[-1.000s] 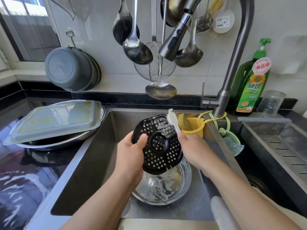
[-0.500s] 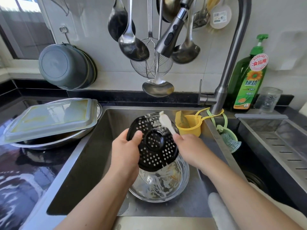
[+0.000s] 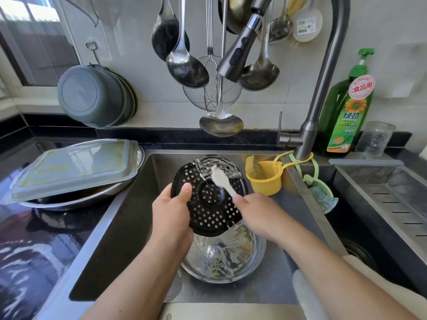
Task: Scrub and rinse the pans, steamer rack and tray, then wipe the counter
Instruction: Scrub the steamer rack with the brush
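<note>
At far right I read 食品用 and 绿劲 on the soap bottle. My left hand grips the steamer rack at centre frame; my right hand pinches a white brush, its fingers mostly hidden.

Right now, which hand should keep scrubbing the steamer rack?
Right. The right hand grips the white brush, bristles on the black steamer rack; the left hand holds the rack's edge above the sink.

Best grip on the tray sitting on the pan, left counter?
Take the tray by its flared rim at the near-right corner, coming from the sink side. It lies tilted on the steel pan and overhangs it there, so fingers likely fit under the lip.
</note>
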Tool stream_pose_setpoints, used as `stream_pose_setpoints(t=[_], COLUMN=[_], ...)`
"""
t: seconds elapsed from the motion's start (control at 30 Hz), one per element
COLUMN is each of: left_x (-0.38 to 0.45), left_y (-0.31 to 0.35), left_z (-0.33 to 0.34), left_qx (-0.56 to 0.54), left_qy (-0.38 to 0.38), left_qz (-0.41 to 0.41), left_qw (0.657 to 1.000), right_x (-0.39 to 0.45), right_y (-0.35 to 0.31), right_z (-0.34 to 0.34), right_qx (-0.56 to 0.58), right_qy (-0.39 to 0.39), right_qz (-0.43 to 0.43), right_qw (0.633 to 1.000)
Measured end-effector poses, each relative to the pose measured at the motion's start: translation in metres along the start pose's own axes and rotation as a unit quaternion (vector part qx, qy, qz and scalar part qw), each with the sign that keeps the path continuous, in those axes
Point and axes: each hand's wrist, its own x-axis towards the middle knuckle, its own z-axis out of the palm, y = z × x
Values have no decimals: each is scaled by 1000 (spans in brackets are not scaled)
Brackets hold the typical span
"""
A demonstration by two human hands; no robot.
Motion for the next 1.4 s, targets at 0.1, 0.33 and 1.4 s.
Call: stream_pose_setpoints(t=[0.1, 0.33, 1.4], left_x=[3, -2, 5], left_y=[2, 5, -4], left_z=[-2, 1, 1], left_qx=[-3, -11, 112], left_qy=[4, 27, 12], left_qz=[5, 40, 102], left_qw=[1000, 999, 988], right_x=[1, -11, -2], right_y=[10, -4, 2], right_z=[-14, 8, 4], right_qx=[19, -12, -55], right_qy=[8, -10, 47], right_qz=[22, -36, -38], right_qw=[1000, 999, 997])
